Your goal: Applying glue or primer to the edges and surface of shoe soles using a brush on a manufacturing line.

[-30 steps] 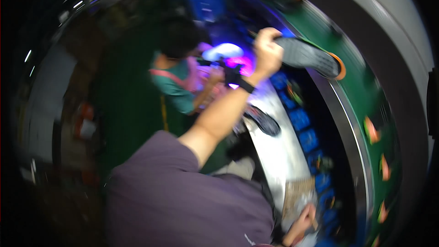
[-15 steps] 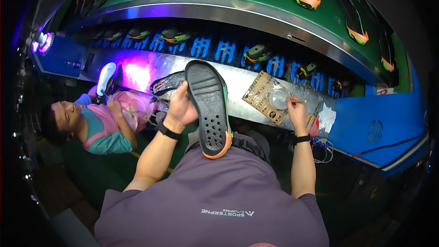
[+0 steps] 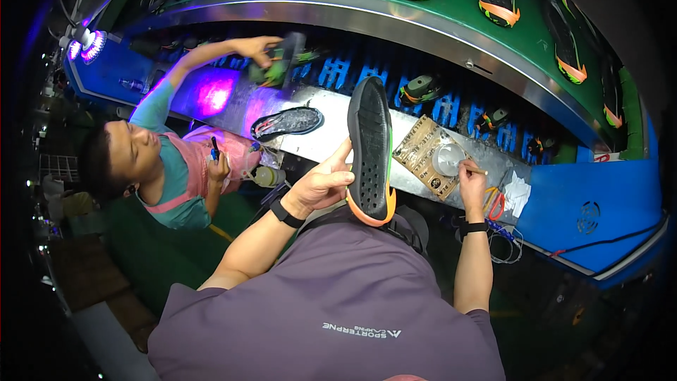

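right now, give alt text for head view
A person's left hand holds a black and orange shoe sole; the right hand grips a thin tan stick by a round translucent cup. At left: a co-worker in pink.

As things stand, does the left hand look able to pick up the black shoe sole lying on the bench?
Probably not: the left hand is holding another sole. Otherwise the way seems free, since nothing visible covers the shoe sole on the bench.

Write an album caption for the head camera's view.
Left hand holds a black shoe sole; right hand holds a thin stick by a round container.
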`<state>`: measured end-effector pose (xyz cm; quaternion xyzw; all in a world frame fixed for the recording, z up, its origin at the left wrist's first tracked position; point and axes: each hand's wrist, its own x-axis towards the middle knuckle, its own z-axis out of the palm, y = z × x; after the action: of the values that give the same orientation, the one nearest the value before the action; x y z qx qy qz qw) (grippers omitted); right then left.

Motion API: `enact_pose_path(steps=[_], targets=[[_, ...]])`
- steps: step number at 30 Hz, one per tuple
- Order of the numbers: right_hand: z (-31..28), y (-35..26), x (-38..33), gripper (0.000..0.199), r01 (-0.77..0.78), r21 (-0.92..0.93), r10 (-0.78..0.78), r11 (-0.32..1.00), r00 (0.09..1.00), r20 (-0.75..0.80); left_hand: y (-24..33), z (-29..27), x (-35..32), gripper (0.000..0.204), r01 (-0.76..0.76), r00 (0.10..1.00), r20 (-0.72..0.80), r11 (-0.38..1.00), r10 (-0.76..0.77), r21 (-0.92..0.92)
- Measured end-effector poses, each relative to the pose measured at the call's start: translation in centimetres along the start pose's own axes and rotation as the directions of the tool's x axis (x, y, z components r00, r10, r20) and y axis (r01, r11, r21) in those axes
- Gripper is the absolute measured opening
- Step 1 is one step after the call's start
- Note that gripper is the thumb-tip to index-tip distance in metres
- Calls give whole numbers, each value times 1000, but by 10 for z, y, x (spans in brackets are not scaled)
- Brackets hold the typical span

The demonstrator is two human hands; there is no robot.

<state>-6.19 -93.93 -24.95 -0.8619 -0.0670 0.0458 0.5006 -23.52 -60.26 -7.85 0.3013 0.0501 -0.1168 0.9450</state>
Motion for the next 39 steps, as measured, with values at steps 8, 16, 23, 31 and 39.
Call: enact_pose_path(steps=[8, 16, 23, 31, 39], targets=[[-18, -124, -24, 16, 86, 490, -142, 867, 987, 79, 2, 14, -1, 114, 3, 1000, -19, 977, 1, 215], [-3, -209, -27, 18, 305, 492, -397, 815, 913, 91, 8, 32, -5, 119, 28, 999, 29, 967, -37, 254], [-2, -215, -43, 16, 386, 377, -454, 842, 884, 107, 15, 28, -13, 116, -13, 999, 47, 958, -1, 287], [-6, -220, -70, 16, 331, 451, -455, 829, 868, 199, 17, 21, -16, 114, -77, 997, 43, 961, 68, 267], [0, -214, -50, 15, 302, 407, -402, 862, 897, 186, 15, 20, -19, 111, -30, 997, 80, 970, 11, 243]])
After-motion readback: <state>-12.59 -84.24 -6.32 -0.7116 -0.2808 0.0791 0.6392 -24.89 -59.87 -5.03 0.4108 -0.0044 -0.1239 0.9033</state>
